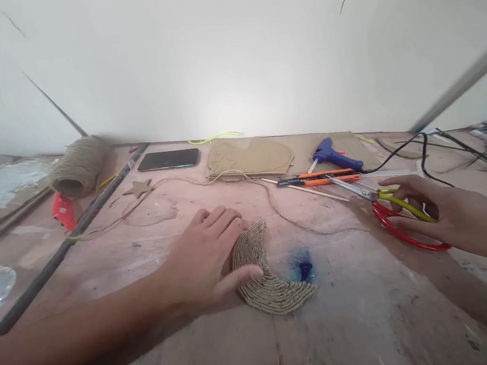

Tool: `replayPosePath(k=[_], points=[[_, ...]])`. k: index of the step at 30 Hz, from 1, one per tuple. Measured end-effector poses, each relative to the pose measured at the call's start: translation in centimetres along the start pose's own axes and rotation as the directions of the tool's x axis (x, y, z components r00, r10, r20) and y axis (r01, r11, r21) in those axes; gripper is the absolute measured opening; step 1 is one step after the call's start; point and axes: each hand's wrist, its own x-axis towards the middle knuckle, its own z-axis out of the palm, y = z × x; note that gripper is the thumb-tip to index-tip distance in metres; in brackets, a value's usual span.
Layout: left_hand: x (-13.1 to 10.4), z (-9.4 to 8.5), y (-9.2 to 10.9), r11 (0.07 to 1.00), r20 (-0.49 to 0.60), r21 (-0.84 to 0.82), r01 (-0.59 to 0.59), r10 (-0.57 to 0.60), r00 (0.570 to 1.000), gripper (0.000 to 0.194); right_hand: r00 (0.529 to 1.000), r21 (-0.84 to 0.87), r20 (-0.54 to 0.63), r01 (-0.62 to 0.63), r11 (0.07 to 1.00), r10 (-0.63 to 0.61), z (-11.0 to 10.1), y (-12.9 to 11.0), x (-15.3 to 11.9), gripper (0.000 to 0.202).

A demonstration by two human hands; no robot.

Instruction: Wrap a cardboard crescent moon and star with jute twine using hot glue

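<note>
A crescent covered in rows of twine (275,291) lies flat on the stained table (225,350). My left hand (211,254) rests over its left side, thumb on the twine and fingers bent toward its upper tip. At the right, my right hand (431,210) has its fingers around the red and yellow handles of a pair of scissors (367,195); the blades point left, beside the orange and black cutters (320,178). A loose strand of twine (278,210) runs above the crescent and ends near the scissors.
Toward the back stand or lie a twine roll (79,167), a red tool (66,211), a cardboard star (138,188), a phone (169,159), cardboard pieces (250,158) and a blue glue gun (331,155) with a black cord. A white wall (222,52) rises behind.
</note>
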Motion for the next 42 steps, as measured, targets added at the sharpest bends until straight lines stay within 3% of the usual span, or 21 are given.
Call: replayPosePath(k=[3,5,8,11,16,21,29,34,38,42], points=[[-0.5,0.4,0.9,0.998,0.079,-0.035,0.042,-0.039,0.996,0.071,0.996,0.006,0.068,-0.059,0.998,0.058,-0.1,0.1,-0.9,0.043],[-0.8,0.7,0.9,0.995,0.105,-0.086,0.047,-0.038,0.994,0.067,0.995,0.032,0.015,-0.096,0.995,0.096,0.9,-0.6,-1.4,0.044],[-1.0,1.1,0.7,0.988,0.046,-0.149,0.033,-0.026,0.999,0.049,0.987,0.128,-0.098,-0.114,0.985,0.127,2.9,-2.0,-1.8,0.041],[-0.9,1.0,0.5,0.99,0.004,-0.142,0.029,-0.028,1.0,0.03,0.983,0.175,-0.127,-0.106,0.979,0.129,4.2,-2.7,-1.9,0.039],[-0.9,0.9,0.4,0.988,-0.028,-0.143,0.056,-0.061,0.998,0.03,0.957,0.131,-0.216,-0.169,0.977,0.195,4.5,-2.0,-2.2,0.051],[-1.1,1.0,0.2,0.973,-0.032,-0.191,0.127,-0.136,0.99,0.057,0.94,0.09,-0.242,-0.224,0.97,0.24,4.3,-2.0,-2.4,0.055],[0.1,-0.1,0.3,0.902,0.134,-0.247,0.355,-0.331,0.934,0.052,0.912,0.063,-0.24,-0.327,0.943,0.332,4.2,-2.4,-3.1,0.053],[-0.1,0.2,0.3,0.812,0.116,-0.446,0.378,-0.366,0.923,0.049,0.929,0.015,-0.238,-0.289,0.957,0.285,4.4,-1.8,-3.2,0.051],[-0.6,0.8,0.1,0.721,0.129,-0.581,0.377,-0.376,0.918,0.047,0.974,-0.041,-0.194,-0.123,0.992,0.113,4.0,-1.6,-2.5,0.036],[-0.7,1.1,0.0,0.532,0.16,-0.781,0.326,-0.335,0.929,0.046,0.962,-0.088,-0.27,0.027,0.996,-0.05,3.3,-2.4,-2.4,0.021]])
